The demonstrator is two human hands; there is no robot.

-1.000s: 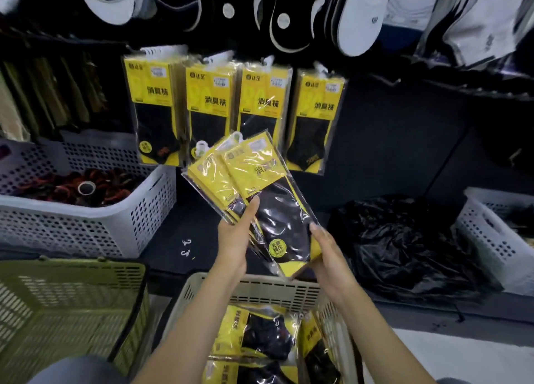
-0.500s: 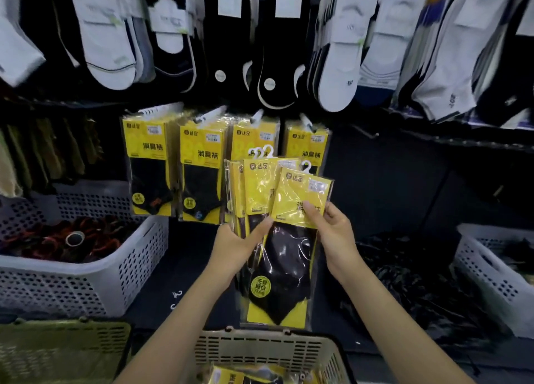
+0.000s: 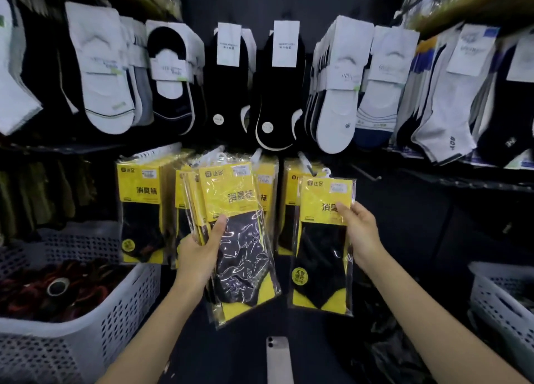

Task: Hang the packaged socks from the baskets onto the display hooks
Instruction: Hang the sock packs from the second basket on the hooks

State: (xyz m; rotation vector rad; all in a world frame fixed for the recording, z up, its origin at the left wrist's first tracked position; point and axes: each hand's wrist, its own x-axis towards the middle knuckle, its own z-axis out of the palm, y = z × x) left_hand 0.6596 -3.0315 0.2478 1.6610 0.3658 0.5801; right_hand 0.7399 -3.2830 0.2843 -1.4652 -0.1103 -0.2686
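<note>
- Head view: my left hand [image 3: 199, 256] grips a fanned stack of sock packs [image 3: 239, 239]. The thumb lies across the front of the top pack and the fingers are curled behind.
- The stack leans a little to the left. Its yellow card tops overlap the packs hanging behind it.
- My right hand [image 3: 361, 233] pinches a single sock pack [image 3: 320, 247] by its right edge, with the thumb on the yellow card and the fingers behind.
- That pack hangs upright, apart from the stack. Its white hanger tab is just in front of the rightmost hung bunch.
- Hung bunches [image 3: 138, 207] of the same yellow packs fill the lower row of the display, side by side.
- A thin dark display hook [image 3: 365, 172] juts out bare, just right of the single pack's top.
- Banded low-cut socks [image 3: 277, 94], white and black, crowd the upper row.
- A white basket [image 3: 115, 311] at the lower left holds dark red items I cannot make out.
- A second white basket [image 3: 497, 305] sits at the right edge.
- A phone [image 3: 277, 357] lies face down between my forearms, on the dark surface at the bottom middle.
</note>
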